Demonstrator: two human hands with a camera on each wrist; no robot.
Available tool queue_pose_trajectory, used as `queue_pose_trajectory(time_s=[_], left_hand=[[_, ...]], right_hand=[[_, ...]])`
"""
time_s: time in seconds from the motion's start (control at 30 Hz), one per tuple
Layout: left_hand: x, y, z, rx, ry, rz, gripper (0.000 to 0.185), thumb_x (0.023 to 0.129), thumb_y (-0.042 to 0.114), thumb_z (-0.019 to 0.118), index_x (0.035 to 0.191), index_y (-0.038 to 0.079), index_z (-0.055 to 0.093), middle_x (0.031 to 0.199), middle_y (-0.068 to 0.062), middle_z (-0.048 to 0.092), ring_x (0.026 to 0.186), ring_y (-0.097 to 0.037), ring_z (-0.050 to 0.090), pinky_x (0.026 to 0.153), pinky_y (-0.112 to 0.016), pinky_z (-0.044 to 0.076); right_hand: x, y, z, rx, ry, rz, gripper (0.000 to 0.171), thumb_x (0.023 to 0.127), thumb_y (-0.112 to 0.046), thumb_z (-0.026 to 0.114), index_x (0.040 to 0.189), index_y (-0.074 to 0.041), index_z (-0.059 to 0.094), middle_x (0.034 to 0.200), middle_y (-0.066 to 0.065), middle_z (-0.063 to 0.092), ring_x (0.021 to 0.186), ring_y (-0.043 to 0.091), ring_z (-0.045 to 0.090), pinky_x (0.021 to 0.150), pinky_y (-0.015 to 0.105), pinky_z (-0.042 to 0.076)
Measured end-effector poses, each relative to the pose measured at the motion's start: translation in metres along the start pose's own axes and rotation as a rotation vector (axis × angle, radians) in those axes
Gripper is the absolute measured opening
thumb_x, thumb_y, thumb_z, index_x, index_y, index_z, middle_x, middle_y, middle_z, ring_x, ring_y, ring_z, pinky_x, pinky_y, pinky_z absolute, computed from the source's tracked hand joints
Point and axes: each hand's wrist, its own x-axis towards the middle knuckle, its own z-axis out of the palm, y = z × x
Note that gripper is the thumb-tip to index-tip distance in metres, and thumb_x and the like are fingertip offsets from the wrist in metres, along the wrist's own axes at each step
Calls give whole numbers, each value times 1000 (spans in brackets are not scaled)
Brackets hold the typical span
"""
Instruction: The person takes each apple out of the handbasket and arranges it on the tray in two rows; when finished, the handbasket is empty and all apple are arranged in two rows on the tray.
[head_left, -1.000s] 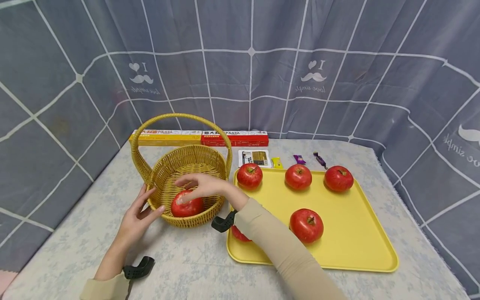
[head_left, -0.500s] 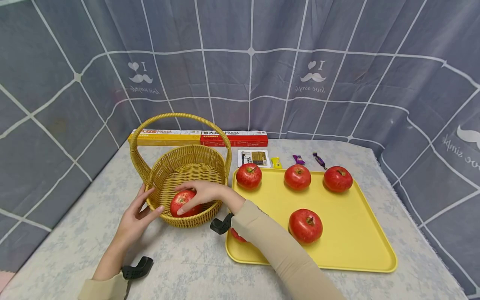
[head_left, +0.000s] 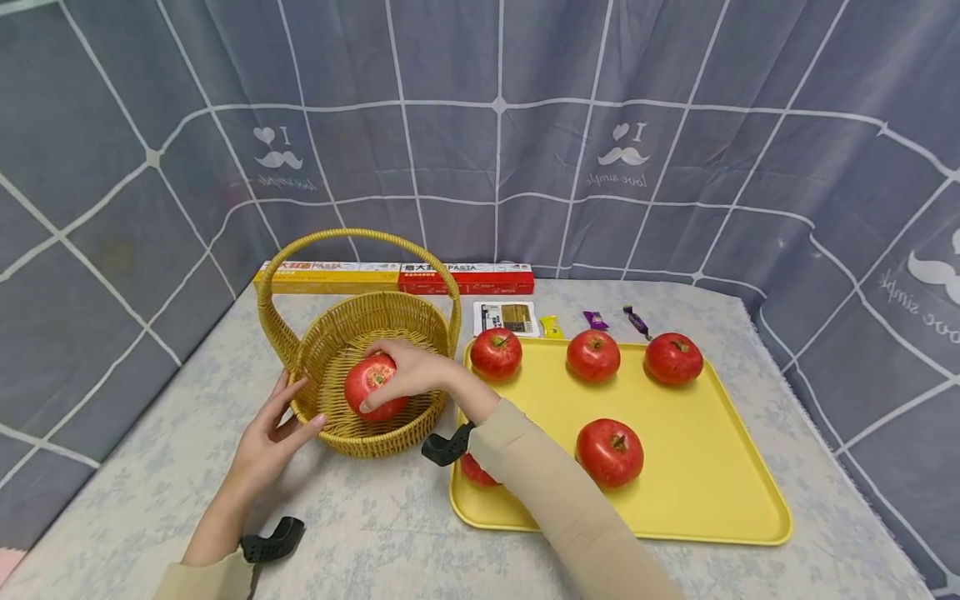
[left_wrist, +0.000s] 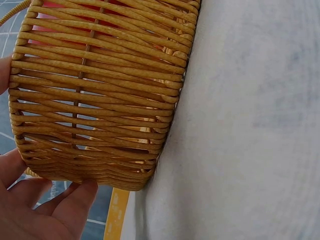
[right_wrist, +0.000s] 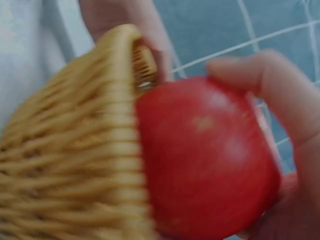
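Note:
A red apple (head_left: 366, 385) is in my right hand (head_left: 417, 372), gripped between thumb and fingers over the inside of a round wicker basket (head_left: 367, 443) with a tall arched handle. In the right wrist view the apple (right_wrist: 207, 155) shows above the basket's rim (right_wrist: 125, 140), which is blurred. My left hand (head_left: 264, 440) holds the basket by its left side, thumb at the front and fingers behind. The left wrist view has those fingers (left_wrist: 75, 202) against the woven wall (left_wrist: 95, 110).
To the right lies a yellow tray (head_left: 697, 467) bearing several apples, one partly hidden by my right sleeve (head_left: 555, 492). Behind stand yellow and red pasta boxes (head_left: 465, 280), a flat packet (head_left: 506, 319) and small wrapped candies (head_left: 595, 320). A grey curtain (head_left: 450, 150) closes off the back.
My right hand has closed on the apple in the basket and raised it upward. The left hand has stayed at the basket's side.

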Motion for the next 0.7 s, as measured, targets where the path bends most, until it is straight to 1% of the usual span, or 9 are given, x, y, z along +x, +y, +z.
queue_pose_trajectory(time_s=[0.13,0.2,0.27,0.37,0.5,0.6,0.63,0.7], left_hand=[[-1,0,0,1,0,-11,65,92,15,63,146,2,30,157,0,0,140,-32,13,90,-2,33],[-1,-1,0,1,-1,-11,65,92,15,63,146,3,30,157,1,0,140,-32,12,90,-2,32],[-1,-1,0,1,-4,-3,65,92,14,62,147,3,29,157,1,-1,140,-32,12,91,-2,32],[-1,-1,0,0,-8,7,65,92,13,62,147,3,29,157,1,-1,140,-31,11,91,-2,32],[-1,-1,0,-3,-12,19,65,92,12,61,147,4,28,157,1,-2,141,-28,10,91,-2,32],[-1,0,0,-7,-16,15,64,93,13,61,147,4,28,157,2,-2,141,-26,10,91,-2,32],[-1,0,0,-7,-16,13,64,93,13,61,147,4,28,157,3,-2,142,-24,10,91,-3,32],[-2,-1,-1,0,-13,5,64,93,14,60,147,5,29,157,5,-2,141,-17,12,91,-2,32]], right_hand=[[-22,-19,-22,-29,51,-12,71,69,-42,80,130,-21,50,120,-1,42,102,12,49,78,26,48],[-37,-28,-35,-20,87,-30,64,71,-43,78,125,-22,51,117,-2,46,101,13,51,77,27,50],[-56,-34,-50,-8,132,-52,59,75,-42,75,124,-20,51,115,-2,51,100,14,53,78,27,50],[-89,-37,-73,52,205,-104,51,80,-34,71,124,-14,52,111,2,57,98,17,56,78,30,52],[-136,-29,-101,129,322,-168,48,82,-22,68,125,-12,50,114,9,57,100,25,56,79,37,53],[-175,-15,-119,158,393,-187,55,82,-14,65,132,-14,42,122,11,50,105,29,52,81,40,52],[-188,-10,-124,154,415,-193,59,82,-10,64,135,-14,39,124,12,47,107,30,50,82,40,52],[-214,3,-133,104,463,-195,69,80,-4,65,141,-15,35,128,10,42,110,28,48,84,36,51]])
